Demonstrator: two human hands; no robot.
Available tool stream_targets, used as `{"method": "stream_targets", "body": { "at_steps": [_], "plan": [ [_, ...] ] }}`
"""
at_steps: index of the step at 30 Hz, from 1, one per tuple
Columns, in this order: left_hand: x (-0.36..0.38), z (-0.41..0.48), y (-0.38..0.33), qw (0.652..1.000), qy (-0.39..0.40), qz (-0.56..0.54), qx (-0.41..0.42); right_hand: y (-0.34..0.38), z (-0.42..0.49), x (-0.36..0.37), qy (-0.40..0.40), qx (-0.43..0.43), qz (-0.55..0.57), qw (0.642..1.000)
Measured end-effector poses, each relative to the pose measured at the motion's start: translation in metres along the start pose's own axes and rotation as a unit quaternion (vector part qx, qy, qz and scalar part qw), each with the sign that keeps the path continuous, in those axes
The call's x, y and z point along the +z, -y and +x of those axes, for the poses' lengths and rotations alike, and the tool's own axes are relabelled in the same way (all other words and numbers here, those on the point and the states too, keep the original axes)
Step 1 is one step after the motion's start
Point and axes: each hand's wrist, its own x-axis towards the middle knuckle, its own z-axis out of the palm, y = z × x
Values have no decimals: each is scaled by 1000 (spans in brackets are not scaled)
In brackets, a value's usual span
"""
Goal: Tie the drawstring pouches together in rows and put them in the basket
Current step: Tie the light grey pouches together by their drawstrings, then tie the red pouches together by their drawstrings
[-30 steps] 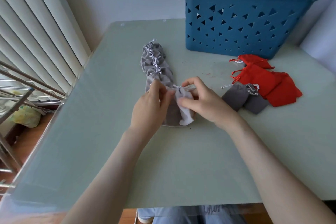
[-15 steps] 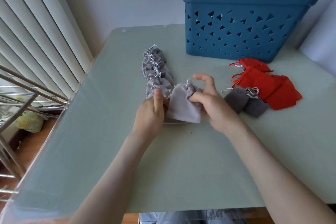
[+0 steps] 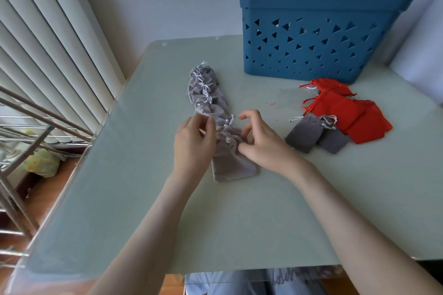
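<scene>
Pale green table [image 3: 143, 199], white blinds [image 3: 48, 43] left, wood floor [image 3: 51, 190].

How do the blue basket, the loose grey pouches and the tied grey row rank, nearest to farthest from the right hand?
1. The tied grey row, touching the fingers of the right hand.
2. The loose grey pouches, just to its right.
3. The blue basket, far back and to the right.

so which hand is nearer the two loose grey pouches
Right. The right hand sits just left of the loose grey pouches; the left hand is farther, beyond the tied grey row.
</scene>
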Motion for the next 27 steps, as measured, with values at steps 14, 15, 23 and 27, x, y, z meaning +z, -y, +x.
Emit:
{"method": "stream_targets", "body": {
  "at_steps": [14,15,23,27],
  "plan": [
    [56,9,-111,974,220,46,21,-27,-12,-101,-138,58,-168,974],
    [63,7,-113,969,238,53,23,-40,-14,-110,-167,79,-187,965],
    [89,6,-127,951,293,92,24,-107,-11,-148,-175,264,-282,906],
    [91,11,-132,942,310,124,38,-111,-1,-147,-191,267,-286,900]
  ]
}}
